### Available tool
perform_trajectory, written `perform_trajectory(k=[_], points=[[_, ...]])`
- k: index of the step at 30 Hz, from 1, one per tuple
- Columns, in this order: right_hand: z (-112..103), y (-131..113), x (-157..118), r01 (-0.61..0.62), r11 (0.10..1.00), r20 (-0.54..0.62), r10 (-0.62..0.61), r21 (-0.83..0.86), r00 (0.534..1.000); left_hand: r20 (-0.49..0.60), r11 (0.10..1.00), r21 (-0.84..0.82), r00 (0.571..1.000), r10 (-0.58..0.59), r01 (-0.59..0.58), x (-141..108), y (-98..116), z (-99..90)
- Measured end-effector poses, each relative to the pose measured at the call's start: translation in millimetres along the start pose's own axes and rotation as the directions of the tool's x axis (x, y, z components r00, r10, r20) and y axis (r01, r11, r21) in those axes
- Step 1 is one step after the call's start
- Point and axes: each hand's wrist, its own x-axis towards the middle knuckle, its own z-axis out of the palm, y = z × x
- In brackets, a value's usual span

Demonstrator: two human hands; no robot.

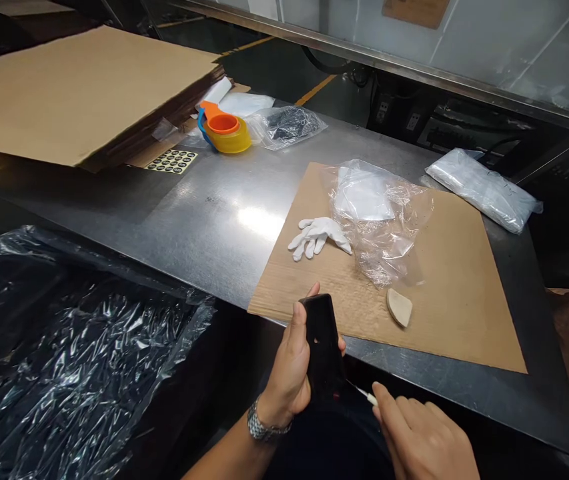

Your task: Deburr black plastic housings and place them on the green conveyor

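My left hand, with a metal watch on the wrist, is wrapped round a black rectangular case in front of the table edge. The case is tilted, and its dark inner side faces me. In my right hand is a thin tool with a white handle; its tip is at the lower right edge of the case. On the cardboard sheet beyond lie a white glove, a crumpled clear plastic bag and a beige wedge-shaped pad.
Stacked cardboard covers the left of the metal table. Near it are a tape dispenser, a sticker sheet and a bagged black item. A plastic-wrapped bundle lies back right; black plastic fills the lower left.
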Motion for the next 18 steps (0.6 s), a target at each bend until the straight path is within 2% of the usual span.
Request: perform_trajectory(k=[3,14,16,17,18], points=[[0.2,0.1,4.6,0.002,1.000,-0.013,-0.001,0.030,1.000,0.005,1.000,0.027,1.000,-0.005,0.005,0.3,-0.2,0.6],[5.3,-1.4,-2.1,0.009,1.000,0.109,-0.011,0.025,0.994,0.028,0.996,0.090,1.000,-0.006,0.004,2.1,-3.6,2.7],[10.6,-0.3,-6.0,-0.070,0.992,0.201,0.048,0.104,0.978,0.027,0.990,0.140,0.999,0.019,-0.023,-0.3,-4.8,3.5],[13.4,0.2,-7.7,-0.164,0.968,0.294,0.104,0.189,0.950,0.029,0.985,0.165,0.999,0.041,-0.045,-1.7,-5.2,4.0],[16.0,0.4,-9.0,-0.303,0.903,0.423,0.157,0.304,0.892,0.038,0.980,0.183,0.997,0.068,-0.074,-2.9,-5.4,4.4]])
